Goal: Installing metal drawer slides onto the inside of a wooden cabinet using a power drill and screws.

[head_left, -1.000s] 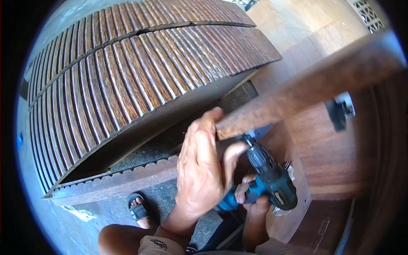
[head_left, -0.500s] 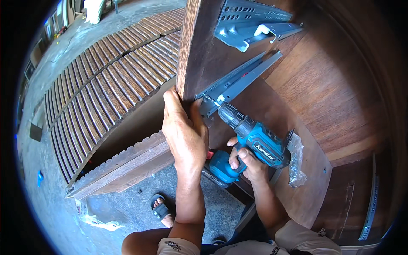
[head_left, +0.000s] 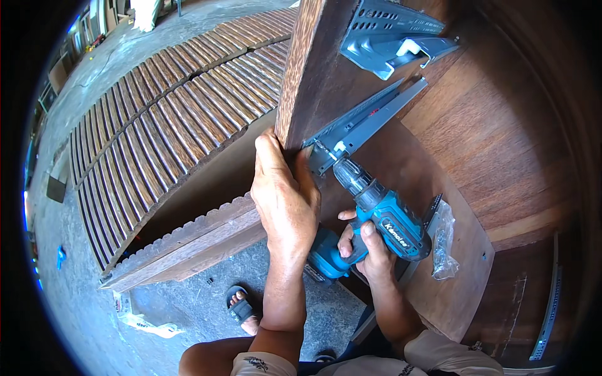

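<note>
My right hand (head_left: 371, 245) is wrapped round the handle of a teal and black cordless drill (head_left: 392, 219). The drill tilts up and to the left, its bit at the front end of a grey metal drawer slide (head_left: 370, 122). That slide lies along the inner face of an upright brown wooden panel (head_left: 307, 81). With my left hand (head_left: 285, 194) I grip the panel's lower front edge, fingers outside and thumb by the slide's end. Whether the thumb also holds a screw is hidden. Higher on the same panel sits another drawer slide (head_left: 395, 41) with a white plastic piece.
Ribbed brown wooden panels (head_left: 169, 113) spread out on the left. A clear plastic bag (head_left: 444, 247) of small parts rests on the cabinet board at the right. Another metal slide (head_left: 547, 313) is at the far right. A plastic wrapper (head_left: 147, 323) lies on the concrete floor near my sandalled foot (head_left: 241, 307).
The panel, both hands and the drill appear shifted slightly right and down in view. The drill bit stays at the slide's front end, and both grips are unchanged.
</note>
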